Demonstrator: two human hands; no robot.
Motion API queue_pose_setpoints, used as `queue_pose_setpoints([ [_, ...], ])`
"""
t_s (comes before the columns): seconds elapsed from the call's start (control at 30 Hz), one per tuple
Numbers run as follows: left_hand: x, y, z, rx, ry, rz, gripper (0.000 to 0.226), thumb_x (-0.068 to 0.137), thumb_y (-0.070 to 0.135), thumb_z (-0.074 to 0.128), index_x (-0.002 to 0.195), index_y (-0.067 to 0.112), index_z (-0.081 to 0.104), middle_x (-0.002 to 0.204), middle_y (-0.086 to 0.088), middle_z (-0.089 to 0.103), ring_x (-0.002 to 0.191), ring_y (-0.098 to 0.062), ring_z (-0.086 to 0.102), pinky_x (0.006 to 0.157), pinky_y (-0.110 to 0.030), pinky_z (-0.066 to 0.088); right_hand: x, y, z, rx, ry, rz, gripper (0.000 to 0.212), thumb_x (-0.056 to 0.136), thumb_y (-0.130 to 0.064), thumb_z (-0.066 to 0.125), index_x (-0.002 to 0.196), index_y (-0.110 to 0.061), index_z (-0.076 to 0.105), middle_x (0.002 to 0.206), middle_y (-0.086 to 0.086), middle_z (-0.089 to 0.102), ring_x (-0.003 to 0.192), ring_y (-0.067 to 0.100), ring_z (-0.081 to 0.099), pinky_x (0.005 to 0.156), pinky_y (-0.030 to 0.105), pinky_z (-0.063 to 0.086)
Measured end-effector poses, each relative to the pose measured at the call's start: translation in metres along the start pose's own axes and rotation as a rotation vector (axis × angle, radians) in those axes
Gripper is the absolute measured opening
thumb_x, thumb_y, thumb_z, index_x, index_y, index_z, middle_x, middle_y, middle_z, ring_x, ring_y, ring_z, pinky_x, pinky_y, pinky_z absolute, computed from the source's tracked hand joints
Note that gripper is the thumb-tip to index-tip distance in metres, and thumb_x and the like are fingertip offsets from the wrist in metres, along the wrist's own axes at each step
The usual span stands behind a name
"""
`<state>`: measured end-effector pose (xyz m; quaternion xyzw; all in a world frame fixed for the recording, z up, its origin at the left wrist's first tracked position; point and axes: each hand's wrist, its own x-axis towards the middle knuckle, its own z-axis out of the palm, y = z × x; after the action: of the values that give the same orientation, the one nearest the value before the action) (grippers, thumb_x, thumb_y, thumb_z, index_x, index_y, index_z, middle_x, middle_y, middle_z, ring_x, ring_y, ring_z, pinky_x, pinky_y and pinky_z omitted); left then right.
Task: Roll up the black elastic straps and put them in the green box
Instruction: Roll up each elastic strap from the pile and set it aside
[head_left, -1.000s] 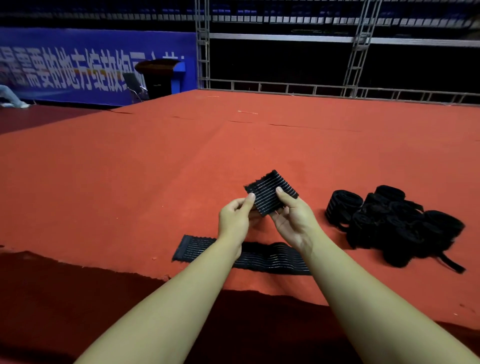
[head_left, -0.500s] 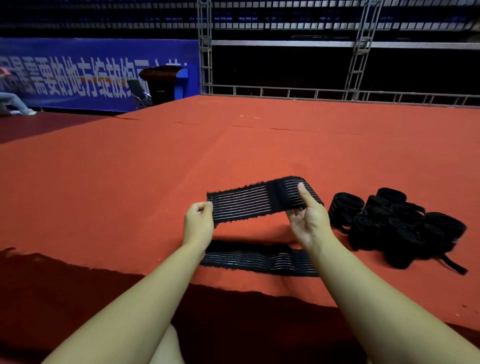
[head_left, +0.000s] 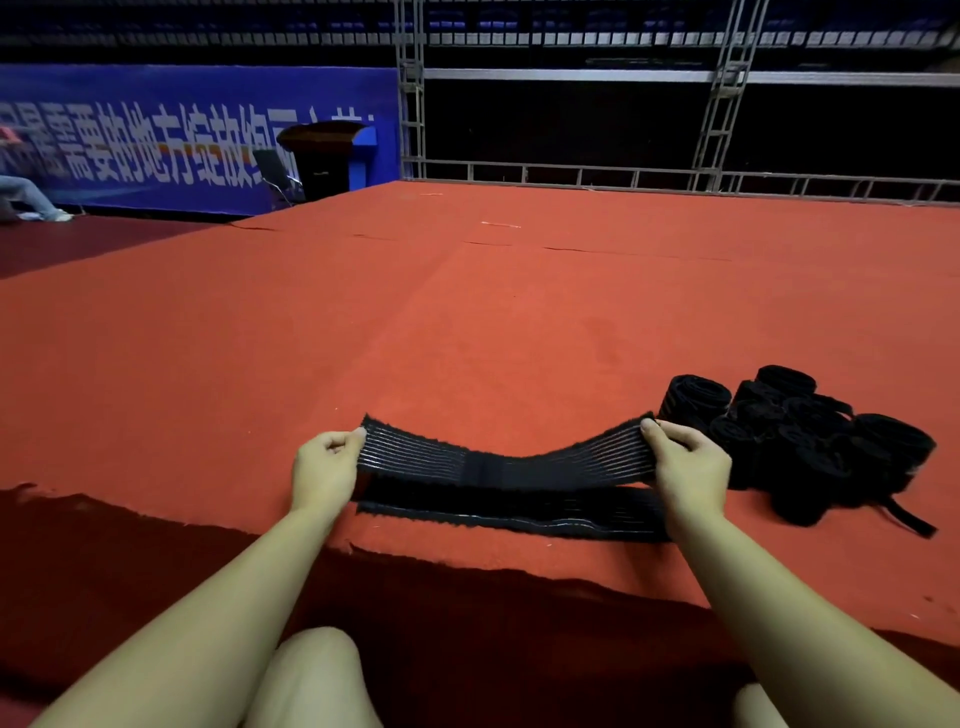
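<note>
Since half a second ago my hands have drawn apart, pulling the ribbed black elastic strap (head_left: 498, 460) out flat. Blue lettered banner (head_left: 197, 140) lines the hall's left; broad red carpeted platform (head_left: 467, 322) lies bare beyond, its frayed edge near me. My left hand (head_left: 324, 467) pinches the strap's left end, my right hand (head_left: 688, 467) its right. Another flat black strap (head_left: 519, 512) lies beneath; rolled black straps (head_left: 810, 436) are piled just right.

Strap you hold (head_left: 506, 457): black, thin pale lengthwise stripes, plain black band mid-length
Strap lying below it (head_left: 511, 512): black, faint pale stripes
Rolled straps to your right (head_left: 810, 441): solid black
Carpet (head_left: 363, 322): orange-red
Banner (head_left: 171, 140): blue, white characters
</note>
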<state>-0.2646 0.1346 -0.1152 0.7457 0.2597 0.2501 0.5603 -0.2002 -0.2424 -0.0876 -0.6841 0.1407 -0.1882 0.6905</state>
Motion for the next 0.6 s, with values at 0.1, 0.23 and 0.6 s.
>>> queue_pose_setpoints([
  [0.1, -0.003, 0.001, -0.008, 0.037, -0.034, 0.026, 0.022, 0.094, 0.033, 0.073, 0.088, 0.012, 0.077, 0.088, 0.003, 0.074, 0.082, -0.013, 0.065, 0.069, -0.022, 0.045, 0.002, 0.003, -0.015, -0.232, 0.076, -0.100, 0.020, 0.091, -0.028, 0.076, 0.100, -0.010, 0.078, 0.086, 0.000, 0.071, 0.086, 0.016, 0.068, 0.083, 0.030, 0.049],
  [0.23, -0.011, 0.002, -0.010, 0.120, -0.105, 0.046, 0.024, 0.092, 0.025, 0.075, 0.073, 0.011, 0.075, 0.076, 0.002, 0.074, 0.071, -0.014, 0.065, 0.064, -0.024, 0.047, 0.003, 0.017, -0.026, -0.416, 0.076, -0.090, 0.018, 0.091, -0.028, 0.072, 0.102, -0.015, 0.078, 0.092, 0.006, 0.074, 0.102, 0.028, 0.070, 0.094, 0.039, 0.052],
  [0.6, -0.012, -0.002, -0.010, 0.482, -0.195, 0.059, 0.019, 0.084, 0.033, 0.075, 0.068, 0.023, 0.073, 0.075, 0.007, 0.073, 0.081, -0.018, 0.068, 0.076, -0.034, 0.053, -0.008, 0.037, -0.043, -0.688, 0.031, -0.152, 0.019, 0.093, -0.024, 0.065, 0.110, -0.018, 0.073, 0.105, 0.013, 0.075, 0.107, 0.036, 0.066, 0.096, 0.042, 0.051],
])
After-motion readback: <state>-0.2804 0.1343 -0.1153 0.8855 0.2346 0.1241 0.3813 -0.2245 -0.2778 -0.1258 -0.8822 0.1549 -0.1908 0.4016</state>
